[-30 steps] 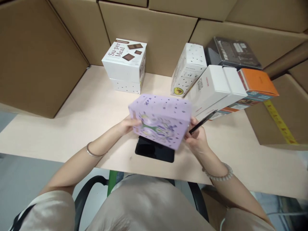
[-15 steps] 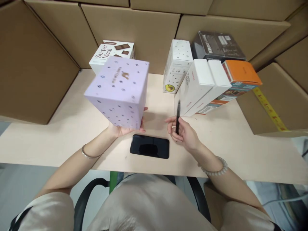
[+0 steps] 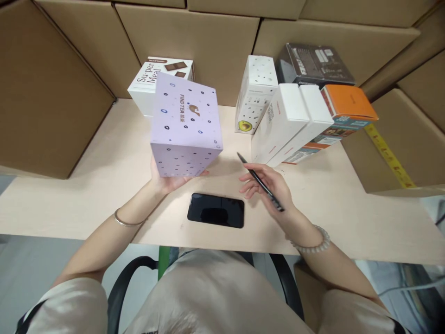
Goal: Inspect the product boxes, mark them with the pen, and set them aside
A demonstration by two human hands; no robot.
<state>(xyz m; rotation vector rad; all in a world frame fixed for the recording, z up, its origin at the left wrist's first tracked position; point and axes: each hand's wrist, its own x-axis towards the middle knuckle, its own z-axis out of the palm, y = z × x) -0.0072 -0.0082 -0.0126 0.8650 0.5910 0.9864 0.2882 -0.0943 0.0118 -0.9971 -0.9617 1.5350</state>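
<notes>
A lilac box (image 3: pixel 184 125) with small oval marks and gold "FIND TEA" lettering rests in my left hand (image 3: pixel 167 184), which grips it from below. Most of those fingers are hidden behind and under the box. In my right hand (image 3: pixel 274 185) is a dark pen (image 3: pixel 264 189), held slantwise with its tip pointing up and to the left. Between my two hands a black phone (image 3: pixel 216 211) lies face up on the table, its screen dark.
Behind the lilac box stands a white "Super Meal" box (image 3: pixel 141 88). Right of centre are a speckled white box (image 3: pixel 255 95), two slim white boxes (image 3: pixel 287 120), an orange box (image 3: pixel 349 102) and a black box (image 3: pixel 316 65). Cardboard cartons (image 3: pixel 194 51) wall the wooden table (image 3: pixel 104 153).
The lilac box has turned and shifted slightly right, so its lettering now reads clearly. In my right hand the pen has swung from upright to slanting left.
</notes>
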